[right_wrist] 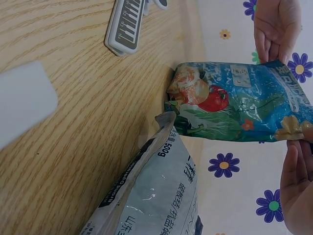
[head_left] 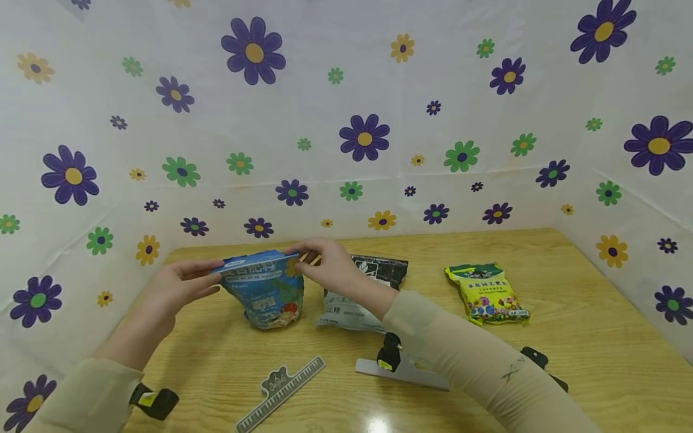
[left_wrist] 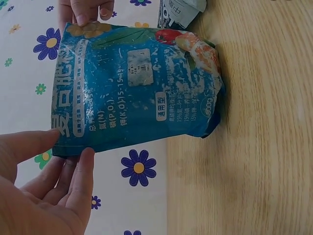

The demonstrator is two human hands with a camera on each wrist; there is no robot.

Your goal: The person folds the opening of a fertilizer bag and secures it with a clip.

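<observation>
A blue bag (head_left: 265,294) of glossy, crinkled plastic film is held just left of the black-and-grey bag (head_left: 346,311), with its base apparently met by the wood-grained tabletop (head_left: 216,367). One upper corner is pinched between the thumb and fingers of the left hand (head_left: 173,285); the other is clamped by the thumb and fingers of the right hand (head_left: 332,264), so the top edge is drawn nearly straight. The lower part is bulged and lumpy. Well to the right of the black-and-grey bag, a plump yellow-and-green bag (head_left: 489,294) is seen lying. In front of it and to its left, a flat, stiff clip with piano-key markings (head_left: 281,394) is laid; directly in front, a smooth pale strip (head_left: 368,367) is partly covered by the right arm.

By the left wrist view, a white label and the print "15-15-15" are made legible on the blue bag. By the right wrist view, "500g" is shown on the black-and-grey bag. The yellow-and-green bag is caught only by the head view.

The blue bag's long axis is kept roughly upright, top edge uppermost, printed face turned toward the person.
</observation>
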